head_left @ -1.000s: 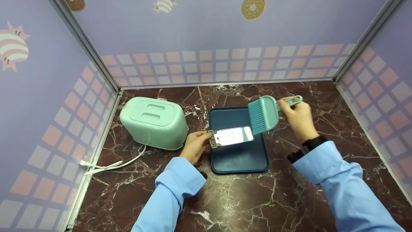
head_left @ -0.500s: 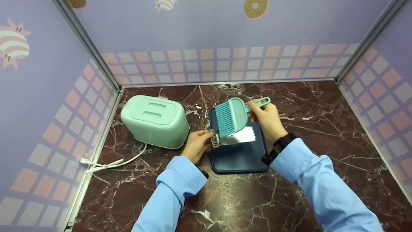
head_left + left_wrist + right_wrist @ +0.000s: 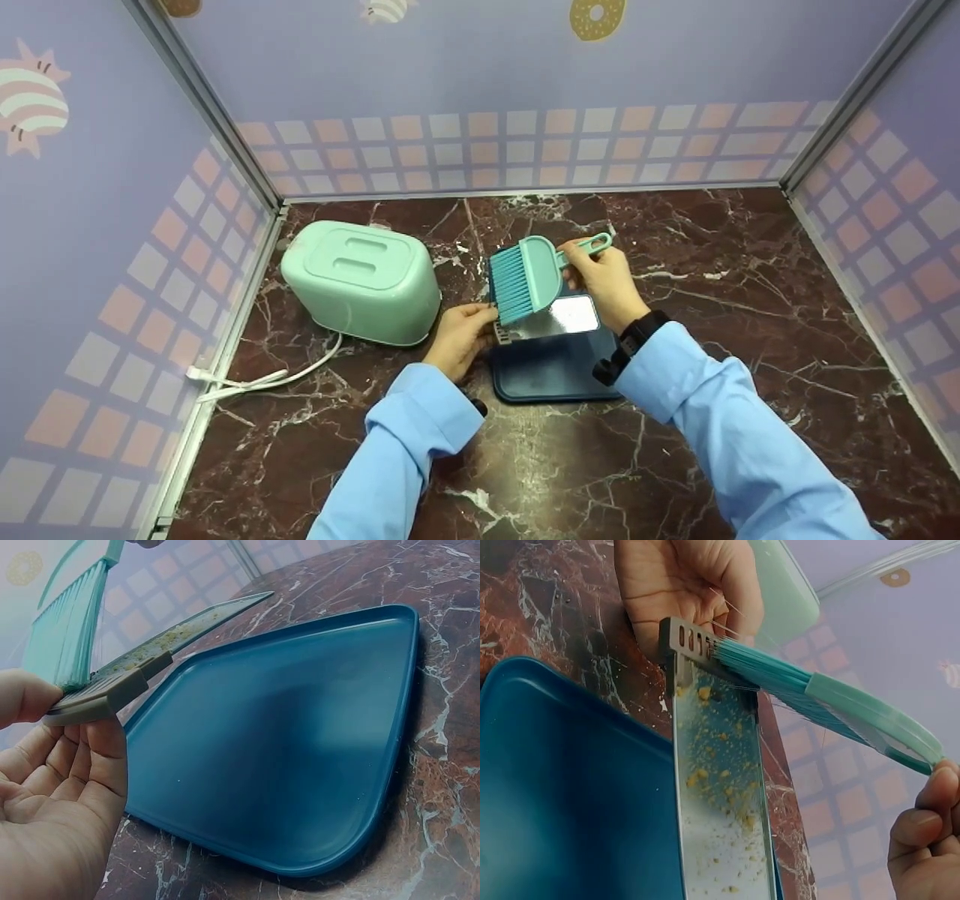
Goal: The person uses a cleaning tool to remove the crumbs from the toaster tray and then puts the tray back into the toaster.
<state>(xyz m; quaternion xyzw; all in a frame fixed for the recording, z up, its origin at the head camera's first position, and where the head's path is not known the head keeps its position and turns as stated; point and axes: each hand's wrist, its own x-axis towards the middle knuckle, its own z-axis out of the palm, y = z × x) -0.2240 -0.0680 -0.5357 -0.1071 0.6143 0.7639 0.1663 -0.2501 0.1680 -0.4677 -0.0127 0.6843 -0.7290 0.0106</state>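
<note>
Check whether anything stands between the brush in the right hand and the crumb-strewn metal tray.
Nothing visible does: the bristles of the brush, held by the right hand, touch the slotted end of the metal tray. The left hand grips that same end, beside the bristles, without coming between.

1. No text, label, brand, number or sign can be read in the head view.
2. None can be read in either wrist view.
</note>
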